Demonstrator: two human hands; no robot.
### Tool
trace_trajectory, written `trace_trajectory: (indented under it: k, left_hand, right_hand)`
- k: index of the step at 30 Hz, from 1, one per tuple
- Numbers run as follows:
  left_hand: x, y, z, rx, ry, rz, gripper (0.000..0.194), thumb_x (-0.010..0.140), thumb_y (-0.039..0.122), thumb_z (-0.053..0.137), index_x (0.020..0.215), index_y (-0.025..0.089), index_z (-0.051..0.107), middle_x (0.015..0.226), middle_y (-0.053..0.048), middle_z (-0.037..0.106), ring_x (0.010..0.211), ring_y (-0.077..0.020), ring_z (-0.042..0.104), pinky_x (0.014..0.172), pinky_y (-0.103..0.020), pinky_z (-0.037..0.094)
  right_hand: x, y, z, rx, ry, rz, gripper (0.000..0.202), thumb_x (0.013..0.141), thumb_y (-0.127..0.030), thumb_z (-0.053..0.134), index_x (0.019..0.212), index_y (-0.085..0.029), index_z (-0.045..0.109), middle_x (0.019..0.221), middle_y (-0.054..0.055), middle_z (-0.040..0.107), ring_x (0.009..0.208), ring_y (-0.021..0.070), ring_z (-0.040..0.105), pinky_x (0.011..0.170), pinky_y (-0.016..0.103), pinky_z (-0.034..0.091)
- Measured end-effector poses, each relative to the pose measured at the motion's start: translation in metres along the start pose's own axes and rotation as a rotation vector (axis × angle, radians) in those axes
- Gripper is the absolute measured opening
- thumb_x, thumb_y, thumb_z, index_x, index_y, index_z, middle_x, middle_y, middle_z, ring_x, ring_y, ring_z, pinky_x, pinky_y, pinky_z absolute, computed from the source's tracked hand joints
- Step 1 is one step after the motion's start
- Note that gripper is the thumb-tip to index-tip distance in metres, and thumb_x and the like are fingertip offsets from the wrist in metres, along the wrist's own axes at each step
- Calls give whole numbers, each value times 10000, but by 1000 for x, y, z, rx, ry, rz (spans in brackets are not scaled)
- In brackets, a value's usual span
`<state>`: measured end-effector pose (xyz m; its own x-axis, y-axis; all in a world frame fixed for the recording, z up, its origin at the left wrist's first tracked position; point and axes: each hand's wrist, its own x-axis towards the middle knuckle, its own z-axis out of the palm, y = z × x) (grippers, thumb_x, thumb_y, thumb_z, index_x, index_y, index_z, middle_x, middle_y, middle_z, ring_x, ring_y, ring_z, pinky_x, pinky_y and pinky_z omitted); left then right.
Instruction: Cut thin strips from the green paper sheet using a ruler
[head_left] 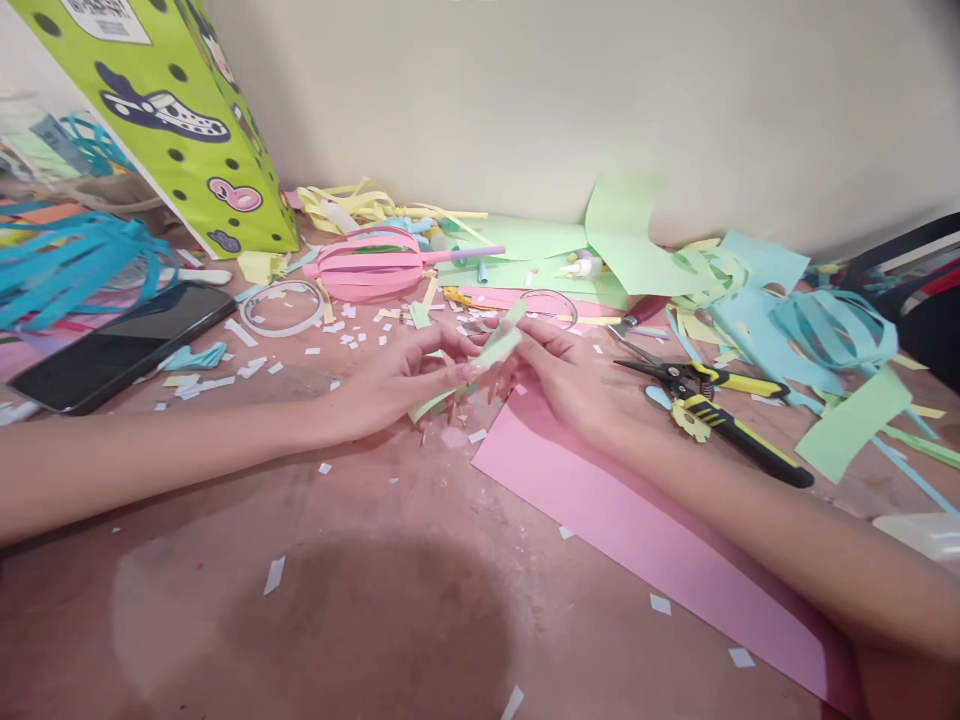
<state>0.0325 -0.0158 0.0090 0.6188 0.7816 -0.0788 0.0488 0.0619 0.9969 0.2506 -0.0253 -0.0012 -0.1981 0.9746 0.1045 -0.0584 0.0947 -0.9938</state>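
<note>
A small light green paper strip (pixel 498 348) is held between my two hands above the middle of the table. My left hand (pixel 420 378) pinches its lower left side with thumb and fingers. From the other side, my right hand (pixel 551 365) has its fingertips closed on the strip's right part. The strip looks bent or curled, and its lower end hangs below my left fingers. Under my right hand and forearm lies a pink paper sheet (pixel 637 530). Some fingertips of both hands are hidden behind the paper.
Yellow-black pliers (pixel 735 425) lie right of my hands. Behind are a pink paper lantern shape (pixel 371 264), a tape roll (pixel 282 308) and green sheets (pixel 630 240). A phone (pixel 124 345) and a green bag (pixel 180 120) stand at left. Paper scraps litter the table (pixel 360 600).
</note>
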Motion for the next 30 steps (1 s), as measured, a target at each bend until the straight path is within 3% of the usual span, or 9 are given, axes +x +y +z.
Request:
trace_trajectory:
  k: [4,8,11,13,17,20,24,27,30]
  left_hand:
    - [0,-2,1,41,9,59,426,931,456,809,1120,260,481,881,34,636,620,-121,676,410,-182,466]
    - [-1,-7,1,118,104,70,533,852,452,880,1092,274,439,864,62,539,570,-75,545,416,-184,387]
    - [0,-11,-1,243,166,104,574,848,447,881,1191,274,455,910,46,568,589,-72,470,466,-204,360]
    - [1,-10,-3,343,137,119,505,879,476,842,1210,254,533,970,17,611,641,-87,476,518,-223,373]
    - [0,-1,1,392,-8,39,289,954,491,731,964,202,724,817,13,654,669,-109,533,590,-239,393]
    - [-1,5,4,308,8,34,275,937,453,757,878,185,734,841,4,708,730,-120,614,650,-239,460]
    - [-2,1,3,177,34,52,341,940,421,773,1174,221,627,886,11,719,806,-152,681,691,-252,530]
    - [-4,-8,-1,261,14,258,436,1003,379,706,1371,283,493,1017,-10,710,847,-153,655,726,-268,558]
    - [-9,-16,-4,641,-16,710,487,928,456,822,1326,309,584,1292,-79,591,1088,-205,605,875,-306,576]
  right_hand:
    - [-2,-1,1,37,-36,22,333,923,-549,754,885,-219,750,701,-14,698,595,126,657,602,266,544]
    - [-2,0,0,57,-68,3,361,916,-569,764,1043,-231,767,831,-15,733,641,113,674,635,263,576]
    - [-2,-1,0,60,-81,-18,357,929,-563,757,1079,-239,758,887,-17,738,656,109,688,642,262,591]
    - [-2,0,0,67,-81,-33,336,927,-550,766,1058,-240,756,898,-12,735,691,119,689,654,267,600]
    - [0,5,-1,149,-73,3,319,907,-532,796,1023,-242,735,864,-14,724,679,132,664,642,286,583]
    - [3,9,-2,210,-43,14,292,911,-505,806,945,-233,704,767,-34,682,616,118,633,609,270,531]
    - [7,11,-1,292,4,16,305,900,-461,830,837,-221,652,693,-43,647,566,102,598,544,241,452]
    - [9,10,0,341,52,21,327,891,-457,840,812,-224,624,627,-56,577,521,102,530,513,248,420]
    - [10,10,-3,332,103,16,361,885,-474,850,800,-222,605,612,-71,495,491,78,372,467,237,324]
